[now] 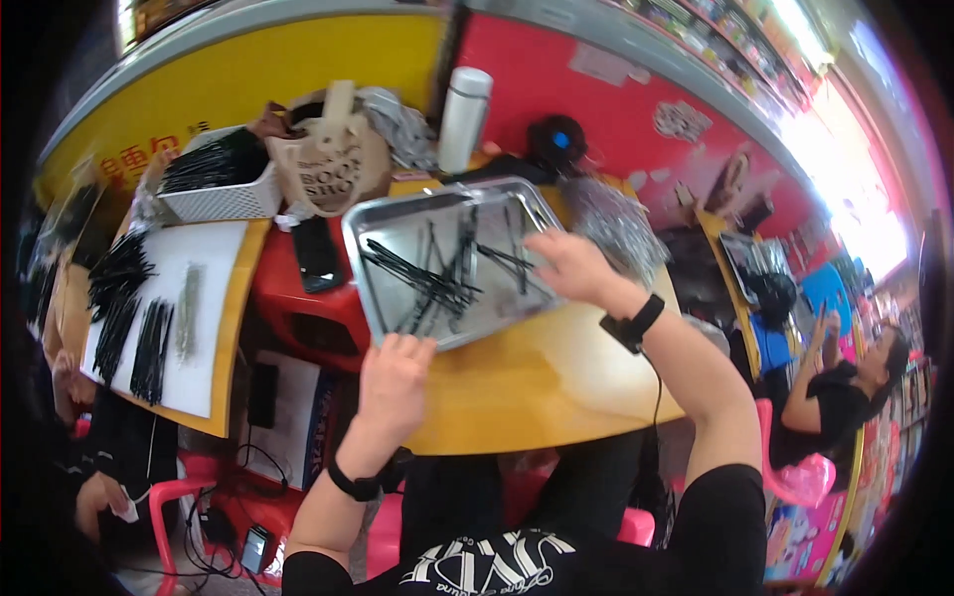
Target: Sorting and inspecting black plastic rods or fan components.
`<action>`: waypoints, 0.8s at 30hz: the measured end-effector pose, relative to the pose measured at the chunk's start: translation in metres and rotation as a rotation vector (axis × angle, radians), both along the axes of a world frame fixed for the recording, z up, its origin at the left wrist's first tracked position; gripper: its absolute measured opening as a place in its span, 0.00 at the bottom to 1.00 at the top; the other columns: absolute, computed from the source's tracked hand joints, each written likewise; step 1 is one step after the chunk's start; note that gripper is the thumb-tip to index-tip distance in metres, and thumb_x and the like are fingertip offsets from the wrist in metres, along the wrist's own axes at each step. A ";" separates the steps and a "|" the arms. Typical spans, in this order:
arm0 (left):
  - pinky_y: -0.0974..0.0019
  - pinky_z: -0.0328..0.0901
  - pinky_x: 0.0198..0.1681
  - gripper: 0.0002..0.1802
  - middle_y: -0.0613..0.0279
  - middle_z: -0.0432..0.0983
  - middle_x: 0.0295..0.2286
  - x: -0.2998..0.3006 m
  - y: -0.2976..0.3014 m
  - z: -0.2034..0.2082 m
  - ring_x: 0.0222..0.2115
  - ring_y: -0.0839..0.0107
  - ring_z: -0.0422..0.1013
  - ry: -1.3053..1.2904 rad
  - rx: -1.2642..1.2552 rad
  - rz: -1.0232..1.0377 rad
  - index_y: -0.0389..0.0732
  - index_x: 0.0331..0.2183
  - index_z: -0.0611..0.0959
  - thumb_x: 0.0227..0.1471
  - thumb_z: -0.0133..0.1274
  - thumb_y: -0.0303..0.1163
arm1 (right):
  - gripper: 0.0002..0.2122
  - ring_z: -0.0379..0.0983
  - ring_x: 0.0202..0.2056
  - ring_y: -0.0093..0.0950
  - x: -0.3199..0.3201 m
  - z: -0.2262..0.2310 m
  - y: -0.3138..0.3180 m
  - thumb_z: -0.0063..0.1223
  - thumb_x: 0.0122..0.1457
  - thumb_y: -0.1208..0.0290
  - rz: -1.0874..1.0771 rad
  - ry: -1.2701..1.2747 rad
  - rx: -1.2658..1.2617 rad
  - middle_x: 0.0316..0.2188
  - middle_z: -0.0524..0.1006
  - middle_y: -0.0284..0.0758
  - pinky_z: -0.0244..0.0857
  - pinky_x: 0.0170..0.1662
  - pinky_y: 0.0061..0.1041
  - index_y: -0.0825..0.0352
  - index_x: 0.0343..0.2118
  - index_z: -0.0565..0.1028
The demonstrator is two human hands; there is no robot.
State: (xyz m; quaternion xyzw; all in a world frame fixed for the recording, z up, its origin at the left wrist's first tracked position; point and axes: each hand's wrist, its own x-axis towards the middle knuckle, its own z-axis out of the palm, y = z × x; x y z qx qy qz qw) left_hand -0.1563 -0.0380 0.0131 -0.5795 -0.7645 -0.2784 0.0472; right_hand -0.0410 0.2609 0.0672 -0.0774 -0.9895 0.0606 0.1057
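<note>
A shallow rectangular metal tray [452, 333] rests on the yellow table, holding several thin black strips [422, 276] that lie crossed in loose bunches. My left hand [395, 377] has its fingers bent over the tray's near left rim. Over the tray's right side, my right hand [571, 263] is closed, its fingertips at the ends of a few black strips. Whether those strips are pinched or only touched is hidden by the fingers. Each wrist wears a dark band.
Yellow table [477, 407] shows in front of me. Behind the tray stand a white bottle [465, 119] and a cloth bag [333, 164]; clear plastic wrap [616, 223] lies right. A phone [316, 253] rests on a red stool. Black bundles [119, 278] cover the left table. People sit both sides.
</note>
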 end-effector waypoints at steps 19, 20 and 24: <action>0.56 0.51 0.57 0.43 0.44 0.59 0.54 0.319 0.116 0.041 0.56 0.50 0.56 -0.673 -0.058 -1.333 0.43 0.58 0.60 0.42 0.60 0.32 | 0.12 0.72 0.27 0.21 0.259 0.209 -0.078 0.52 0.53 0.78 -0.245 0.685 -0.523 0.33 0.78 0.36 0.63 0.31 0.15 0.67 0.43 0.73; 0.54 0.51 0.56 0.36 0.46 0.64 0.52 0.341 0.124 0.028 0.54 0.51 0.59 -0.708 -0.121 -1.374 0.44 0.55 0.67 0.43 0.59 0.34 | 0.18 0.74 0.30 0.26 0.274 0.223 -0.055 0.50 0.53 0.80 -0.107 0.614 -0.186 0.38 0.77 0.38 0.66 0.36 0.19 0.64 0.49 0.69; 0.58 0.65 0.40 0.10 0.55 0.75 0.26 0.360 0.133 -0.039 0.33 0.58 0.73 -0.633 -0.488 -1.503 0.36 0.31 0.81 0.49 0.55 0.34 | 0.12 0.73 0.29 0.33 0.331 0.276 -0.070 0.50 0.51 0.78 -0.947 0.346 0.776 0.26 0.77 0.46 0.67 0.32 0.27 0.71 0.39 0.75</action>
